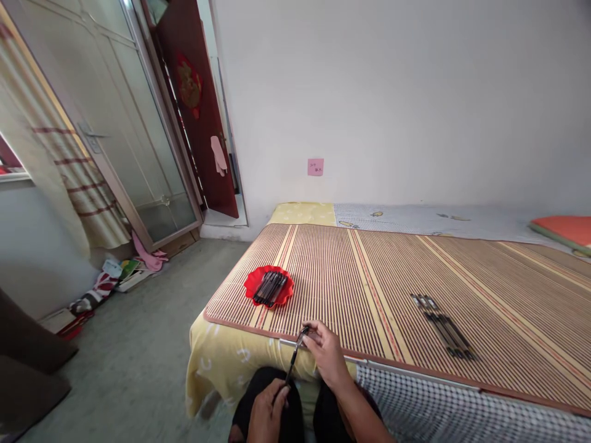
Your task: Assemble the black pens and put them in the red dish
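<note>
My left hand [268, 407] is closed round the lower end of a black pen [293, 358], just above my lap. The pen slants up and to the right, with a clear stretch near its upper end. There my right hand [325, 352] pinches it with thumb and fingers; a small dark piece, perhaps a cap, shows at the fingertips. Beyond my hands, a red scalloped plate [249, 287] holds several black pens [270, 288] in a pile. To the right, several long dark pens [443, 326] with clear ends lie side by side on the striped mat [332, 277].
The mat covers a bed with a yellow sheet [221, 351] and a checked sheet [415, 394] hanging over its front edge. An orange folded item [563, 231] lies far right. Books and cloths [115, 274] are on the floor at left, near a glass door [138, 123].
</note>
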Action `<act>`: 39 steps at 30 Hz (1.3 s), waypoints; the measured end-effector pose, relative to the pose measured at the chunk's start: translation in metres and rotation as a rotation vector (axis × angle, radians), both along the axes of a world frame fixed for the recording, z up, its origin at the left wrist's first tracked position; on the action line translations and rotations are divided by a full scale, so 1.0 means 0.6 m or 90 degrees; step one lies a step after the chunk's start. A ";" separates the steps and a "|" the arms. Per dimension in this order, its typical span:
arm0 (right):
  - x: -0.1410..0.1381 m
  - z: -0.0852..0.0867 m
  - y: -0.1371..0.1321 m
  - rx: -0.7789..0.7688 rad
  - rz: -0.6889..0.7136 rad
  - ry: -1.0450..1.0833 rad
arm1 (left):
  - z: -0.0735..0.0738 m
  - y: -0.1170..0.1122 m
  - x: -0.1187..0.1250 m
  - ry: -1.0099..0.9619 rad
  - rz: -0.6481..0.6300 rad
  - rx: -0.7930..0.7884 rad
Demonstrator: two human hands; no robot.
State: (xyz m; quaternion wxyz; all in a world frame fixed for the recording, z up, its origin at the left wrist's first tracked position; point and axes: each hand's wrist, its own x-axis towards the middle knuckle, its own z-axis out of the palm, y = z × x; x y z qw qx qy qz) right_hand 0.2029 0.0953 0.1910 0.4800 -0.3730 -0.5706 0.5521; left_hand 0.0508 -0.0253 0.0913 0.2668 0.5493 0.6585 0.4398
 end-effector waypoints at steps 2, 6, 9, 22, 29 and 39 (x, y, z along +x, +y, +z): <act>-0.003 -0.003 -0.002 -0.004 0.023 -0.008 | -0.001 0.001 0.000 -0.009 -0.003 0.000; -0.012 -0.012 -0.013 -0.011 0.070 -0.034 | -0.001 0.000 0.000 -0.020 -0.010 0.001; -0.017 -0.023 -0.026 -0.016 0.087 -0.052 | -0.004 -0.004 0.001 -0.021 -0.008 -0.008; -0.016 -0.044 -0.057 -0.003 0.057 -0.075 | -0.043 -0.015 -0.010 0.051 -0.024 -0.017; -0.012 -0.064 -0.064 0.006 0.008 -0.089 | -0.032 -0.013 -0.005 0.069 0.010 -0.018; 0.083 -0.134 -0.090 0.116 -0.053 -0.202 | -0.041 -0.003 -0.008 -0.019 0.048 0.005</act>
